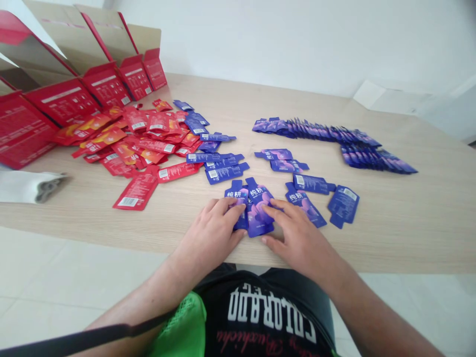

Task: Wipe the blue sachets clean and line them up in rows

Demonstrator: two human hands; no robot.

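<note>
Two small blue-purple spouted sachets lie in front of me, a left sachet (235, 194) beside a right sachet (258, 197), with at least one more partly hidden under the right one. My left hand (212, 229) rests over the left sachet, its index fingertip on the face and its thumb at the bottom corner. My right hand (297, 229) touches the right sachet's edge with its fingertips, the thumb held apart near the lower corner. Both hands have their fingers apart, and the sachets stay flat on the table. Close to my right hand lies another purple sachet (311, 210).
Red sachets (136, 191) form a loose heap at left, before open red cartons (107, 85). Blue sachets (227, 173) lie at the heap's edge. Overlapping rows of purple sachets (316, 131) stretch across the back right. A white roll (28, 187) sits at the left on the wooden table (420, 218).
</note>
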